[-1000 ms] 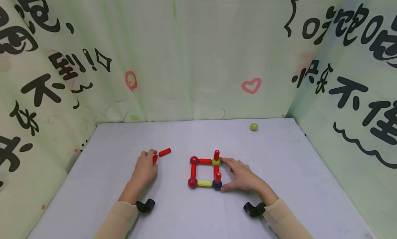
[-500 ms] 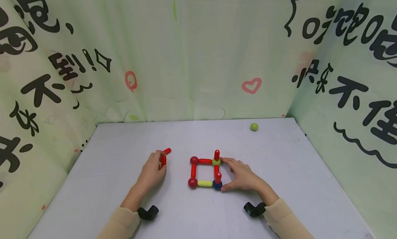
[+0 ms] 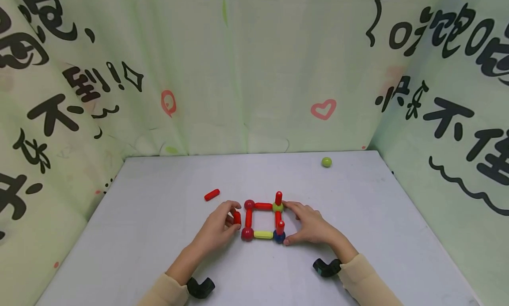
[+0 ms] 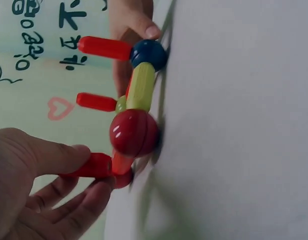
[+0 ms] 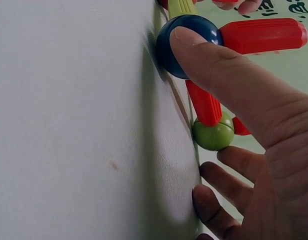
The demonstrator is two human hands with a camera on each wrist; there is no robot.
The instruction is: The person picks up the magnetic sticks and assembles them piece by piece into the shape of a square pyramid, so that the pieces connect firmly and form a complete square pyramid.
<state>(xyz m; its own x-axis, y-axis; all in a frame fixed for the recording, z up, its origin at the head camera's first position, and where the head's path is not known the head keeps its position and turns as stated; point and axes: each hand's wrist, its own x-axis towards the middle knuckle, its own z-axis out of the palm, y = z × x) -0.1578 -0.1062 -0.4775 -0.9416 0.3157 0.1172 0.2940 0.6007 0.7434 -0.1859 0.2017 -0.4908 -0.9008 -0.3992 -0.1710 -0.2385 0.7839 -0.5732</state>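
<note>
A square of magnetic sticks and balls lies on the table: two red balls (image 3: 247,234) at left, a green ball (image 5: 214,132) and a dark blue ball (image 4: 149,55) at right. A yellow stick (image 3: 263,235) forms its near side; red sticks form the others. Upright red sticks (image 3: 280,227) stand on the blue and green balls. My left hand (image 3: 218,224) pinches another red stick (image 4: 94,165), upright, just left of the square's far-left ball. My right hand (image 3: 312,226) rests its thumb on the blue ball and touches the green ball with a fingertip, fingers spread.
One loose red stick (image 3: 212,194) lies behind my left hand. A loose green ball (image 3: 326,162) sits near the table's back edge. Printed curtains (image 3: 274,76) hang behind and on both sides of the white table (image 3: 119,253).
My left hand has moved right, carrying its red stick from beside the loose one to the square's left side. The right hand and the square have stayed in place.
</note>
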